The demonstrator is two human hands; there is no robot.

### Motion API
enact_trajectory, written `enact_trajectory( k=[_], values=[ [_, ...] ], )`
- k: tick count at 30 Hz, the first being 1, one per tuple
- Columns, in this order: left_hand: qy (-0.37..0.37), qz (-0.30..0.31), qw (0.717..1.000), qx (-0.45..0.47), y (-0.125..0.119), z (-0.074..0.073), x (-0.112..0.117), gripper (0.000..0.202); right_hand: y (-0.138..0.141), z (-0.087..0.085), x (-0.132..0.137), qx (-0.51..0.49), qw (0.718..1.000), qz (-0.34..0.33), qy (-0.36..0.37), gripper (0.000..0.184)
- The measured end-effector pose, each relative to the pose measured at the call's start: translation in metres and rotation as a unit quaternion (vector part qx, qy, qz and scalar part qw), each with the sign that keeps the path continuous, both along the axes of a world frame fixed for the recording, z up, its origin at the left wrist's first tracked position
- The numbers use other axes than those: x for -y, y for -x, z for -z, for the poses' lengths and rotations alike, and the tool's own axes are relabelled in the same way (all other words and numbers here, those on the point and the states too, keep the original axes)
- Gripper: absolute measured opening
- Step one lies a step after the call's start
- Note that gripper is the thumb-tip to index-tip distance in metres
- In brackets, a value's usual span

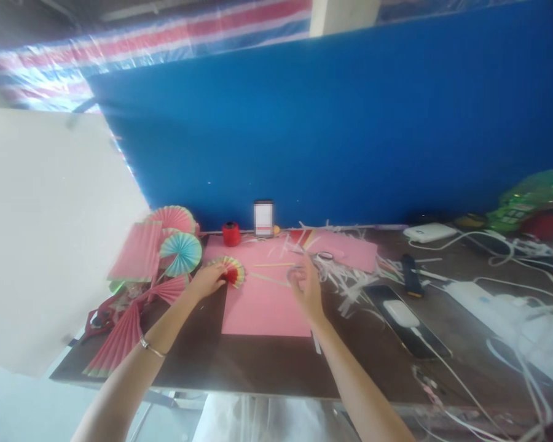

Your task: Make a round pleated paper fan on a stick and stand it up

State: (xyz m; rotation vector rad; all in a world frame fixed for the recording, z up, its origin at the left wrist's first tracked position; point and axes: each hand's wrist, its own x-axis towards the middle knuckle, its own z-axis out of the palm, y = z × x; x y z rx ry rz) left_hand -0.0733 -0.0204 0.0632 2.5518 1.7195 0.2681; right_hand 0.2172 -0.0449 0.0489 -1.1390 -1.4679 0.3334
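Note:
My left hand (207, 280) is closed on the left side of a small red, yellow and green pleated paper fan (234, 273). Its fingertips are partly hidden. Under the fan lies a pink paper sheet (266, 310). Over the sheet's right part, my right hand (308, 287) has its fingers curled in, and blur hides what they may hold. Just beyond it are scissors (325, 255), with a dark handle loop showing. Two narrow pale strips, one of them a yellowish strip (273, 265), lie between my hands.
Pink folded fans (136, 252) and a blue paper rosette (180, 253) are heaped at the left. A red spool (231, 234) stands at the back near the blue partition (304, 135). White paper scraps (345, 276), a phone (408, 322), a power strip (470, 301) and cables crowd the right.

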Motion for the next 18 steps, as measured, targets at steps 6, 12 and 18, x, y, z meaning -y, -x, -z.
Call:
enact_trajectory(
  k=[6,12,18],
  values=[
    [-0.051,-0.016,0.995,0.088,-0.017,0.007,-0.009,0.013,0.003,-0.003,0.006,-0.022,0.999,-0.032,0.027,0.059],
    [-0.015,-0.021,0.924,0.381,-0.059,0.002,0.004,0.015,0.012,-0.013,0.012,-0.137,0.977,-0.151,0.064,0.096],
    [0.022,0.045,0.865,0.5,-0.098,-0.006,0.027,0.014,0.032,-0.002,0.001,-0.193,0.945,-0.237,0.114,0.107]
  ],
)
